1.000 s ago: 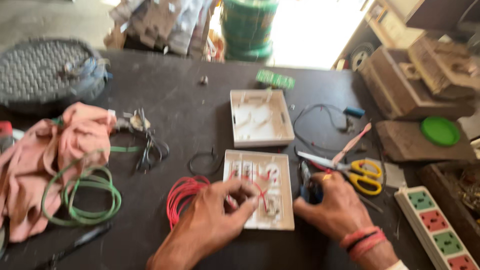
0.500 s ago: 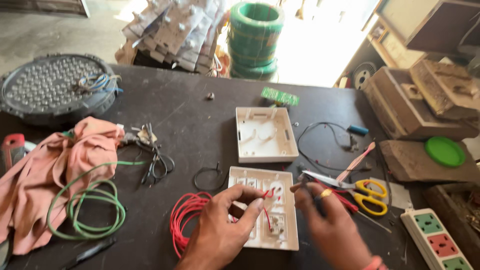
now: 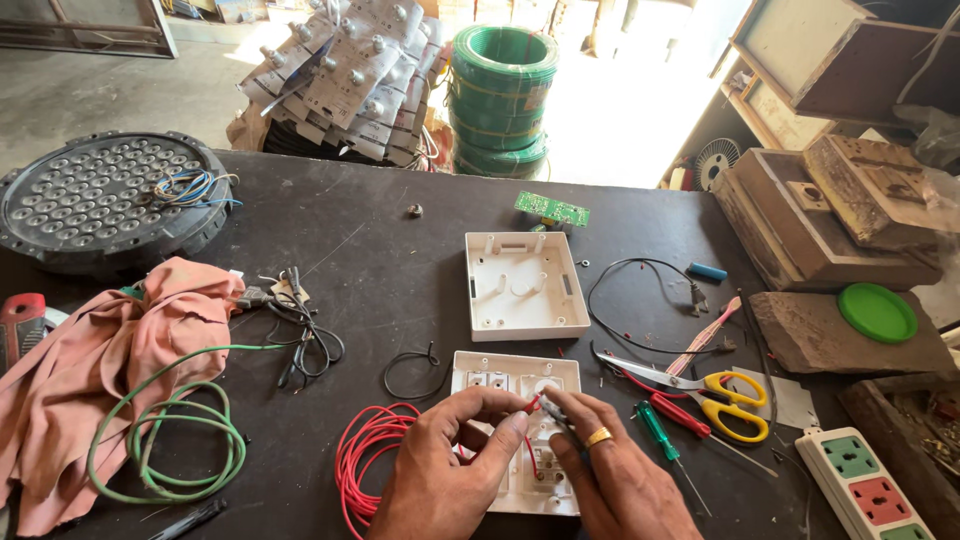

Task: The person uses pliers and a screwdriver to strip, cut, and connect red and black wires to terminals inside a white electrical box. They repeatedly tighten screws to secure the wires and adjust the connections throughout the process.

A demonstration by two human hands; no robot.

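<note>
A white switch plate point(image 3: 500, 377) lies face down on the dark table near its front edge. My left hand point(image 3: 450, 470) rests on it and pinches a red wire point(image 3: 365, 462) whose coil lies to the left. My right hand point(image 3: 615, 475), with a gold ring, holds a thin dark tool against the plate's terminals, its tip close to my left fingertips. Both hands cover most of the plate's lower half.
An empty white box point(image 3: 525, 285) sits just behind the plate. Yellow-handled scissors point(image 3: 715, 395), a green screwdriver point(image 3: 660, 435) and a red one lie right. A power strip point(image 3: 865, 485), pink cloth point(image 3: 90, 370), green wire loop point(image 3: 165, 440), round lamp panel point(image 3: 100, 195), green wire spools point(image 3: 500, 100).
My right hand has come in from the scissors side onto the plate and now meets my left hand there. The view has tilted up and shows more of the table's far side.
</note>
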